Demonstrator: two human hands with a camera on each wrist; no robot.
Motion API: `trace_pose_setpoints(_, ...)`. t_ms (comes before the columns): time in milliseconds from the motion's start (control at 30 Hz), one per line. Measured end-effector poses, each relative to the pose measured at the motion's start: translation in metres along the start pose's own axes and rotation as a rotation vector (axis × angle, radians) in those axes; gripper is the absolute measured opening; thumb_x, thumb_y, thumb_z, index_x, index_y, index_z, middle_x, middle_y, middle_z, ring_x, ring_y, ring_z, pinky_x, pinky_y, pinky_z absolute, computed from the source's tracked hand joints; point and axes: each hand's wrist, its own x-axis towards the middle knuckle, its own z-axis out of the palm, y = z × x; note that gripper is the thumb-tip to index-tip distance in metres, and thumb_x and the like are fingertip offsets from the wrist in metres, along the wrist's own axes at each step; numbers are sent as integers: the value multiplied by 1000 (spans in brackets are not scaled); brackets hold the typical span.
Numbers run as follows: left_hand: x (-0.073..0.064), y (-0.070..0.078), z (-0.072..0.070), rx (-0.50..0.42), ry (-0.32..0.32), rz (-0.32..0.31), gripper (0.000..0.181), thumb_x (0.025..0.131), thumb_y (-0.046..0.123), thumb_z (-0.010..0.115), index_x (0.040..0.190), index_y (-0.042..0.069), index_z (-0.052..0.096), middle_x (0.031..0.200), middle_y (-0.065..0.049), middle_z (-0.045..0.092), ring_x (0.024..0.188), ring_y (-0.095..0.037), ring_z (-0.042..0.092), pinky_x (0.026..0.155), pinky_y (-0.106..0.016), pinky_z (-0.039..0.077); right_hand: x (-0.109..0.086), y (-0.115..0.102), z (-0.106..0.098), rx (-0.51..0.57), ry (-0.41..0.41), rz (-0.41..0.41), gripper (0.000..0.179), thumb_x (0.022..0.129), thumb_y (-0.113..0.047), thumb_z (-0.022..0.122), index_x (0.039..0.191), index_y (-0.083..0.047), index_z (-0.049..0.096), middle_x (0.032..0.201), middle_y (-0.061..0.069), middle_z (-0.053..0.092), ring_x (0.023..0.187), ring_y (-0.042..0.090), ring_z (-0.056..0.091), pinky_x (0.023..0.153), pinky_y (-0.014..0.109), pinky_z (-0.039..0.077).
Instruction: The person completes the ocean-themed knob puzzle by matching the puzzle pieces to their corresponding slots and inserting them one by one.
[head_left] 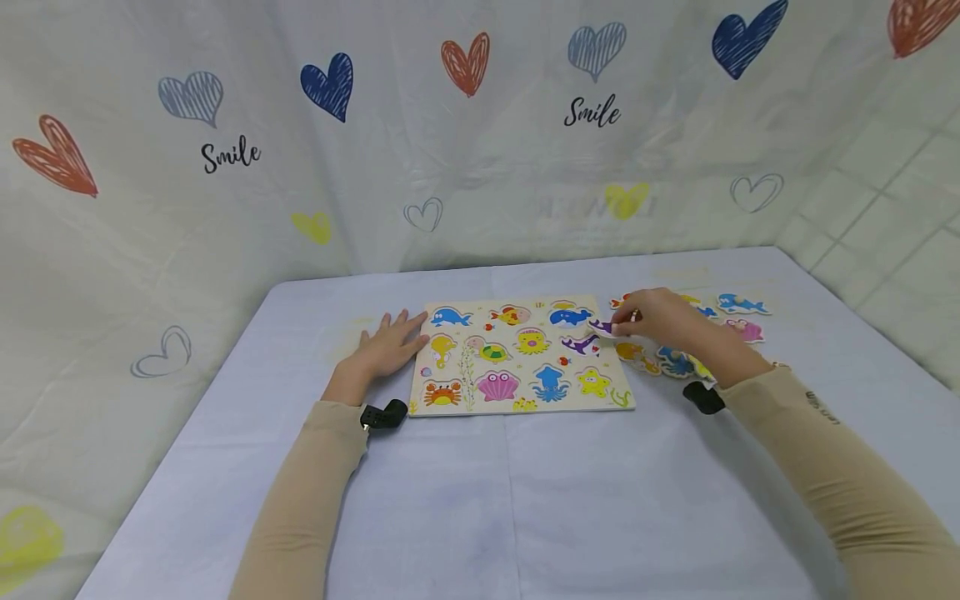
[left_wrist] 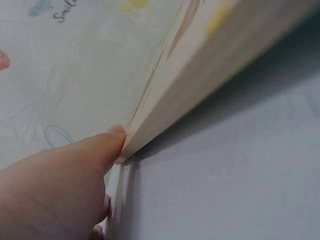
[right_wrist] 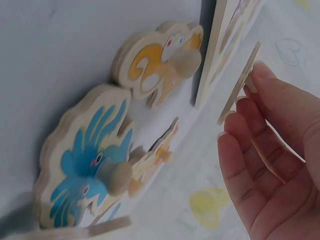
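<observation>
A wooden puzzle board (head_left: 487, 410) printed with sea animals lies on the table. My left hand (head_left: 386, 348) rests at its left side with fingers spread, and in the left wrist view the thumb (left_wrist: 112, 142) touches the board's edge. Over the board's right edge, my right hand (head_left: 663, 319) pinches a flat purple puzzle piece (head_left: 602, 327) between thumb and fingers. The right wrist view shows this puzzle piece (right_wrist: 239, 85) edge-on, its face hidden. A matching purple picture (head_left: 580, 344) is on the board, just below and left of the held piece.
Loose knobbed pieces lie right of the board, among them an orange seahorse piece (right_wrist: 150, 65), a blue piece (right_wrist: 85, 160), a blue fish-like piece (head_left: 742, 304) and a pink piece (head_left: 745, 330). Some are partly behind my right hand. A curtain (head_left: 510, 167) printed with hearts hangs behind the table.
</observation>
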Motion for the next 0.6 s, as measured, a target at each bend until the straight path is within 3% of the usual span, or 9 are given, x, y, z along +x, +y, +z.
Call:
trace_pose_setpoints(300, 0, 1, -1, -6, 1, 0, 66, 109, 52, 39, 166, 24, 22, 171, -16, 7, 154, -45, -6, 114, -74, -5, 3, -13, 9, -5, 6, -41, 15, 96, -13, 75, 106, -4, 79, 112, 16, 71, 107, 37, 61, 95, 54, 52)
trace_pose_setpoints(600, 0, 1, 0, -7, -3, 3, 66, 109, 52, 39, 166, 23, 21, 170, -17, 7, 154, -45, -6, 114, -74, -4, 6, -17, 16, -13, 3, -65, 13, 95, -14, 76, 105, -7, 79, 100, 6, 71, 93, 27, 59, 86, 43, 53)
